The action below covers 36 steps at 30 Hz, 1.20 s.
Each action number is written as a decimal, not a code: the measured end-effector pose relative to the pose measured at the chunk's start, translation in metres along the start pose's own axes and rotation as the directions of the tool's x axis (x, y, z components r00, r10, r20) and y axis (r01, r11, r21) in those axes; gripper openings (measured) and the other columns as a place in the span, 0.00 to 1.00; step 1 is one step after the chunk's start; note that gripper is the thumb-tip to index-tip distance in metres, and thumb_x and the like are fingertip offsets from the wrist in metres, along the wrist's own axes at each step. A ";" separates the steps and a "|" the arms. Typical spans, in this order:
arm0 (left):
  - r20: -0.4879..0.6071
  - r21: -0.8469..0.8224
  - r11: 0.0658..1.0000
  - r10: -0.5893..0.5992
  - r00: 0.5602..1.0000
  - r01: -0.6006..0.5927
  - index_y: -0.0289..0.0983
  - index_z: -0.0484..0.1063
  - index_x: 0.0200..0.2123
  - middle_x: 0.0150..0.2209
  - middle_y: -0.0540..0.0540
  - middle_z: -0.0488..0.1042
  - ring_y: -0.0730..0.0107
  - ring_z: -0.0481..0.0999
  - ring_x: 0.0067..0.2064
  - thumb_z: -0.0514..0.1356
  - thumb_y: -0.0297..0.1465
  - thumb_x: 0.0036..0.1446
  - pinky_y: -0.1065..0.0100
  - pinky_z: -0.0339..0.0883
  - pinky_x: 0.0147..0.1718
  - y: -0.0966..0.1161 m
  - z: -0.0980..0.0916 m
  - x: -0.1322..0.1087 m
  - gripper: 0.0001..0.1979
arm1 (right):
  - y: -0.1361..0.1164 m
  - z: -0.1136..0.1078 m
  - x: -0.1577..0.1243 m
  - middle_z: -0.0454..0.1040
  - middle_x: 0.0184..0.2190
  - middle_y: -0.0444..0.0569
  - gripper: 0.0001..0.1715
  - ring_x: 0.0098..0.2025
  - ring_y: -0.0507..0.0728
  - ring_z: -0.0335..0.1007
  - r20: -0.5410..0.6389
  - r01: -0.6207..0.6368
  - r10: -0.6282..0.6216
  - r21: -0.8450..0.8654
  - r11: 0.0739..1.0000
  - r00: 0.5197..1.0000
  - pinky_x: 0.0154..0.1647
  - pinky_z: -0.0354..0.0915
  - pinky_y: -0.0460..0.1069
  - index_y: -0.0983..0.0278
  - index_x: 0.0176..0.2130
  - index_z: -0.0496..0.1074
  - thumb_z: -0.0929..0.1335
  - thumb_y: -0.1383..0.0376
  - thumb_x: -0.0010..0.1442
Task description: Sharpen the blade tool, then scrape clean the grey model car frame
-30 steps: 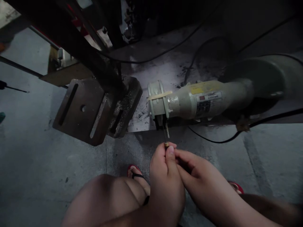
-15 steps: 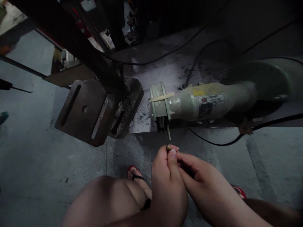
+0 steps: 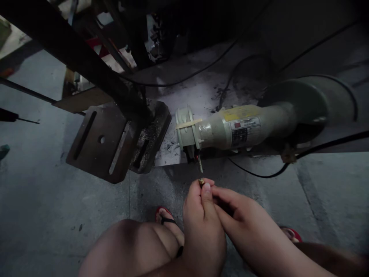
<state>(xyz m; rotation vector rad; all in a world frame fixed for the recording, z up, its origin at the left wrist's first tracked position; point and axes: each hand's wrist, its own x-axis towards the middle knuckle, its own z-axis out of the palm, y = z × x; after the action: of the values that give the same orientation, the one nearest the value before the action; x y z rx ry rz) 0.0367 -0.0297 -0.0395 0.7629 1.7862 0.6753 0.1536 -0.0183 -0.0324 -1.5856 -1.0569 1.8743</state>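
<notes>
My left hand (image 3: 203,215) is closed, its thumb and fingers pinching a small brass-coloured metal piece (image 3: 201,181) whose end sticks up past the thumb. My right hand (image 3: 245,217) presses against it, fingers closed, with their tips hidden behind the left thumb; what they grip cannot be made out. Just beyond the piece, a thin pale strip (image 3: 200,165) hangs from the round guarded end of a grey-green bench grinder (image 3: 215,132). A small red glow shows beside this strip. The metal piece and the strip look slightly apart.
Left of the grinder stands a heavy slotted metal table and base (image 3: 100,146) on a dark column (image 3: 95,57), strewn with metal shavings. Black cables (image 3: 268,176) run across and below the bench edge. My knee (image 3: 129,246) and sandalled foot (image 3: 167,219) are below.
The machines have shifted left in view, and my hands slightly left too, still in the same grip. A small red glow now shows under the grinder's end.
</notes>
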 end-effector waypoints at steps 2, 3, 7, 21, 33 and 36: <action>-0.008 -0.010 1.000 0.011 1.000 -0.011 0.41 0.83 0.50 0.42 0.42 0.86 0.55 0.87 0.46 0.61 0.48 0.84 0.59 0.82 0.49 -0.001 0.001 0.000 0.19 | 0.001 -0.001 0.000 0.95 0.54 0.51 0.23 0.61 0.68 0.93 -0.001 0.012 -0.012 0.007 1.000 1.000 0.58 0.87 0.57 0.53 0.53 0.91 0.69 0.49 0.76; -0.010 -0.014 1.000 0.013 1.000 -0.013 0.41 0.83 0.50 0.42 0.42 0.86 0.55 0.87 0.46 0.61 0.48 0.84 0.59 0.82 0.49 -0.001 0.001 0.000 0.19 | 0.002 -0.001 0.000 0.95 0.54 0.50 0.22 0.62 0.68 0.93 -0.002 0.021 -0.021 0.011 1.000 1.000 0.58 0.87 0.57 0.53 0.53 0.92 0.69 0.49 0.76; -0.002 -0.016 1.000 -0.014 1.000 0.014 0.42 0.82 0.51 0.42 0.42 0.85 0.53 0.86 0.46 0.60 0.48 0.83 0.57 0.81 0.50 -0.002 0.003 0.001 0.18 | 0.002 -0.003 0.000 0.95 0.54 0.50 0.22 0.58 0.67 0.94 -0.001 0.031 -0.031 0.011 0.999 1.000 0.56 0.88 0.57 0.53 0.52 0.92 0.69 0.51 0.75; -0.014 0.013 0.999 -0.031 0.999 0.032 0.42 0.81 0.51 0.42 0.42 0.84 0.51 0.85 0.46 0.60 0.49 0.81 0.54 0.80 0.52 0.001 0.002 0.001 0.19 | 0.006 -0.006 0.004 0.94 0.60 0.51 0.24 0.69 0.70 0.90 0.025 0.023 -0.023 -0.008 1.000 0.999 0.67 0.85 0.61 0.52 0.57 0.92 0.69 0.51 0.76; -0.045 0.032 0.999 -0.033 0.998 0.034 0.41 0.82 0.52 0.41 0.41 0.85 0.51 0.87 0.43 0.57 0.49 0.81 0.53 0.83 0.49 0.000 0.001 0.002 0.20 | 0.009 0.000 0.006 0.94 0.53 0.48 0.20 0.55 0.63 0.93 0.039 0.043 -0.044 0.029 0.999 0.998 0.57 0.85 0.55 0.53 0.55 0.92 0.70 0.54 0.77; -0.044 0.038 0.999 -0.032 0.999 0.034 0.41 0.83 0.52 0.41 0.41 0.86 0.51 0.88 0.44 0.57 0.49 0.81 0.53 0.84 0.50 0.001 0.000 0.001 0.21 | 0.010 0.001 0.007 0.94 0.52 0.47 0.20 0.53 0.62 0.92 0.040 0.035 -0.036 0.027 0.999 0.999 0.55 0.84 0.54 0.53 0.55 0.91 0.70 0.56 0.76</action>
<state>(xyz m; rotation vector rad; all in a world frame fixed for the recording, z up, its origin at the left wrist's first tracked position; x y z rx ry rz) 0.0365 -0.0283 -0.0397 0.7482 1.8524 0.6408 0.1519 -0.0188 -0.0444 -1.5109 -1.0657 1.8962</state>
